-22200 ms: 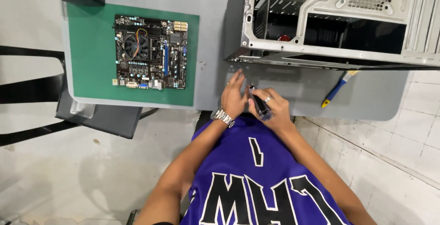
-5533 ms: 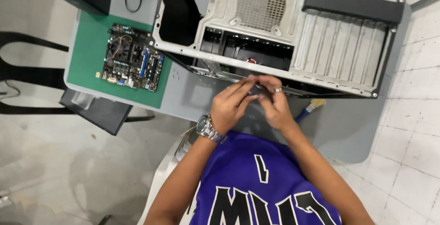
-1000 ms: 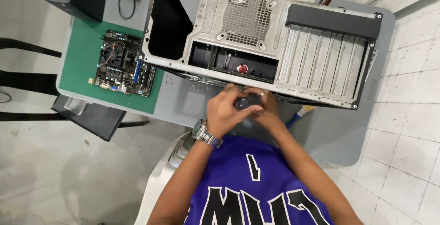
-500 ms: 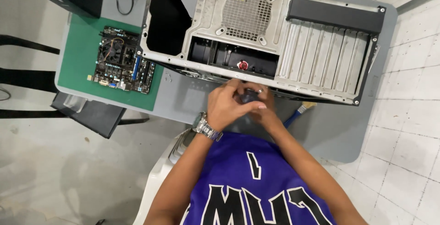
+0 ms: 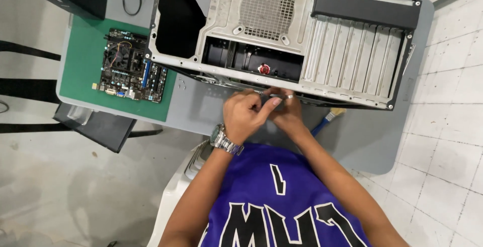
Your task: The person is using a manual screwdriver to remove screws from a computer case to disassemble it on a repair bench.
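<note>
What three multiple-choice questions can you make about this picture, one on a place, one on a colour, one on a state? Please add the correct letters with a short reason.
1. Where does the motherboard lie?
A. on the green mat
B. inside the computer case
C. on the floor

2. What colour is the handle of the brush?
A. red
B. blue
C. white

3. How are the two hands?
A. far apart
B. inside the case
C. close together at the near edge of the case

Answers:
1 A: the green mat shows around the board, left of the computer case.
2 B: the handle showing beside the right forearm is blue.
3 C: the left hand and right hand meet in front of the case, on something too small to tell.
</note>
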